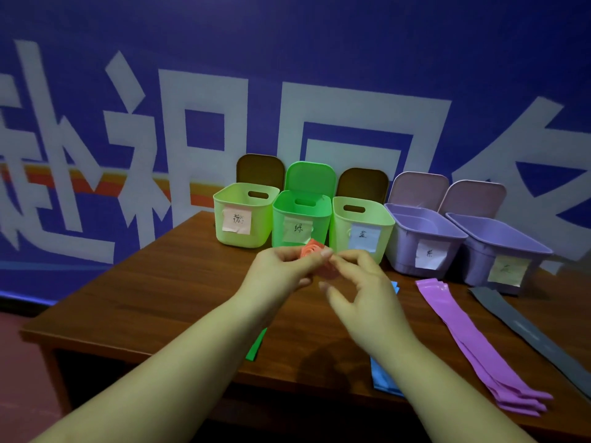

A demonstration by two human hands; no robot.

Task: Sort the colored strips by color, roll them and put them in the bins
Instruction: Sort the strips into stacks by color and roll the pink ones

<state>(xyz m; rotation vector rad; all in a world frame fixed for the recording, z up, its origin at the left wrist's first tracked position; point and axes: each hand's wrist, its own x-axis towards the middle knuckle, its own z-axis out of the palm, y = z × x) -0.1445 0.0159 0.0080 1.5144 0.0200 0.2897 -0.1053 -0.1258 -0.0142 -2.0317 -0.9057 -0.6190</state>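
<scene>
Both hands' fingers — left hand (281, 266), right hand (361, 282) — pinch a pink roll (315, 252) before five open-lidded bins (422, 233).

Brown wood bench (166, 292), set vs a blue wall w/ big white characters. Along its back edge, 5 open bins in a row, lids up, each w/ a paper label: pale green bin (243, 219), bright green bin (300, 219), 2nd pale green bin (358, 228), purple bin (422, 241), 2nd purple bin (499, 254). Flat on bench nearer the front: green strip (256, 346), blue strips (383, 378), stack of pink-purple strips (479, 343), grey strip (524, 330) at far right. Green & blue partly hidden by arms.
</scene>
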